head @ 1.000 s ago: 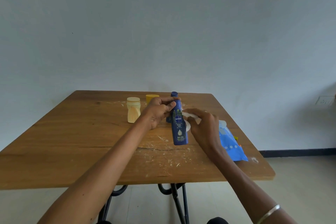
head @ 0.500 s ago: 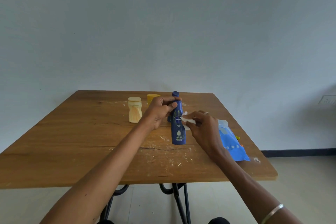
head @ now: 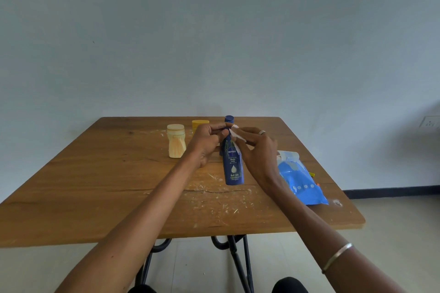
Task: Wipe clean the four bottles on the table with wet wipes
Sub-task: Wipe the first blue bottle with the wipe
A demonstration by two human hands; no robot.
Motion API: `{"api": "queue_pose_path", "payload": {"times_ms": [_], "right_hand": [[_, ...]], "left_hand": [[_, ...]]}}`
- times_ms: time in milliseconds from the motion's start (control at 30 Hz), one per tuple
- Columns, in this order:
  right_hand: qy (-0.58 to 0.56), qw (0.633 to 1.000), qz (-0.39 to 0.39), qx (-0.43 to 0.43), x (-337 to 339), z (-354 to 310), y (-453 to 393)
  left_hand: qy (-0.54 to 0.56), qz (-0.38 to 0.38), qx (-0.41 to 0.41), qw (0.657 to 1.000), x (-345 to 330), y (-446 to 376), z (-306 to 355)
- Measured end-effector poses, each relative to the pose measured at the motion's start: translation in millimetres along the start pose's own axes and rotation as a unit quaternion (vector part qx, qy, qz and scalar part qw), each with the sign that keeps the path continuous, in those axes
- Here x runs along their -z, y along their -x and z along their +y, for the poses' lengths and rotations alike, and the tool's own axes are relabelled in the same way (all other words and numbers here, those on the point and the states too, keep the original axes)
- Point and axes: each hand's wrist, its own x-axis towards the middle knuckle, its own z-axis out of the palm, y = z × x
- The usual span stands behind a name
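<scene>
A dark blue lotion bottle (head: 233, 164) stands upright on the wooden table (head: 95, 185) in the middle. My left hand (head: 207, 143) grips its neck just under the blue cap. My right hand (head: 256, 150) pinches a white wet wipe (head: 237, 134) against the bottle's upper right side. A cream-coloured bottle (head: 176, 140) stands to the left. Behind my left hand shows the yellow top of another bottle (head: 200, 123). A further dark blue bottle is mostly hidden behind my left hand.
A blue pack of wet wipes (head: 300, 181) lies to the right of the lotion bottle, near the table's right edge. White flecks and scratches mark the tabletop in front of the bottle. The wall stands behind the far table edge.
My right hand has slid the wipe up the blue bottle from its middle to the neck. My left hand has kept its grip near the cap.
</scene>
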Motion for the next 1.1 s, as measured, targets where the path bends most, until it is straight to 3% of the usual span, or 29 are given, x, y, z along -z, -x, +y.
{"api": "queue_pose_path", "payload": {"times_ms": [267, 533, 867, 1100], "right_hand": [[0.001, 0.999, -0.041, 0.015, -5, 17, 42], [-0.010, 1.000, 0.019, -0.009, -10, 12, 5], [-0.030, 0.999, -0.014, -0.038, -31, 36, 67], [-0.051, 0.996, 0.059, -0.039, -47, 22, 50]], "left_hand": [[-0.012, 0.021, -0.004, 1.000, 5, -5, -7], [-0.014, 0.013, -0.026, 0.999, -2, -1, -14], [0.008, 0.048, -0.001, 0.999, 11, 1, -36], [-0.015, 0.045, -0.011, 0.999, 10, 9, -52]]}}
